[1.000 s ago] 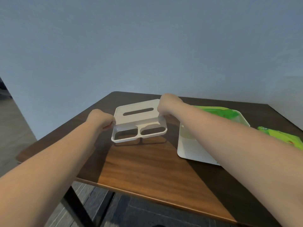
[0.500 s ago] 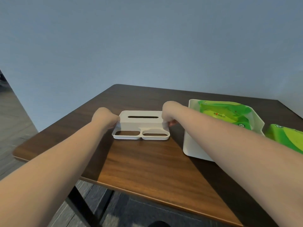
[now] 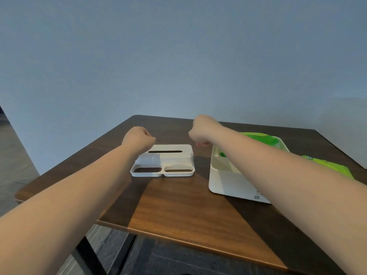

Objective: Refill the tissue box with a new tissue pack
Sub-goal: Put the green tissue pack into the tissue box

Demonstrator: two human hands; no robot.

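Note:
The white tissue-box lid (image 3: 168, 158), with a dispensing slot and two oval cut-outs, lies flat on the brown wooden table (image 3: 184, 207). My left hand (image 3: 138, 138) hovers just above the lid's left rear corner, fingers curled, holding nothing. My right hand (image 3: 201, 129) is raised to the right of the lid, fingers also curled and empty. The open white box base (image 3: 228, 180) stands to the right under my right forearm, with a green tissue pack (image 3: 264, 138) inside it. A second green tissue pack (image 3: 327, 165) lies beyond the forearm at the right.
A plain grey-blue wall rises behind the table. The table's near edge runs diagonally across the lower frame, with dark floor and a black table leg (image 3: 89, 255) below it.
The lid was held tilted in both hands, then lowered flat onto the table. Both hands have now let go of it and lifted away slightly.

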